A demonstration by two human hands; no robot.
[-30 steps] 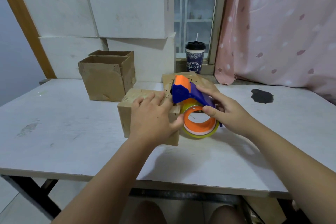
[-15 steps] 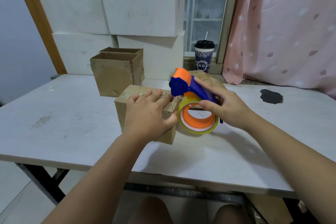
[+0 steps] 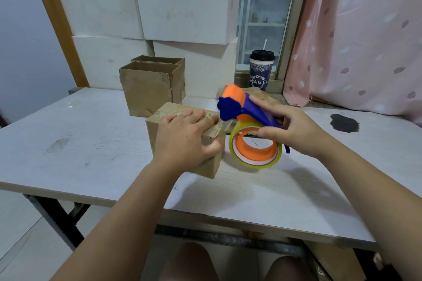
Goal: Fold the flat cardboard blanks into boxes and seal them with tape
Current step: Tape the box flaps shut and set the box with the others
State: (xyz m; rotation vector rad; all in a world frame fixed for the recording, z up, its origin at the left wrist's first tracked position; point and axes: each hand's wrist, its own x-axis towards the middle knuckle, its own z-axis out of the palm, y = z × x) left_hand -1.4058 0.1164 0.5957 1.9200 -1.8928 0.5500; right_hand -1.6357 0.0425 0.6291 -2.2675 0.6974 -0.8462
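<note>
A small folded cardboard box (image 3: pixel 159 118) stands on the white table (image 3: pixel 80 143) in front of me. My left hand (image 3: pixel 185 139) lies over its top and right corner, fingers along the top, thumb on the side face. My right hand (image 3: pixel 290 130) grips the blue handle of a blue and orange tape dispenser (image 3: pixel 235 105) that carries a yellowish tape roll (image 3: pixel 255 162). The dispenser's head sits at the box's right top edge, and a short strip of clear tape runs from it onto the box.
Two open-topped cardboard boxes (image 3: pixel 148 89) stand behind, near stacked white foam blocks (image 3: pixel 182 2). Flat cardboard (image 3: pixel 269 98) lies behind the dispenser. A lidded drink cup (image 3: pixel 261 68) stands on the window sill, a pink curtain (image 3: pixel 365 41) hangs at right, and a dark stain (image 3: pixel 343 123) marks the table.
The dispenser has pulled slightly right, off the box's edge, showing a short stretch of tape. My left hand stays on the box. The camera has shifted a little.
</note>
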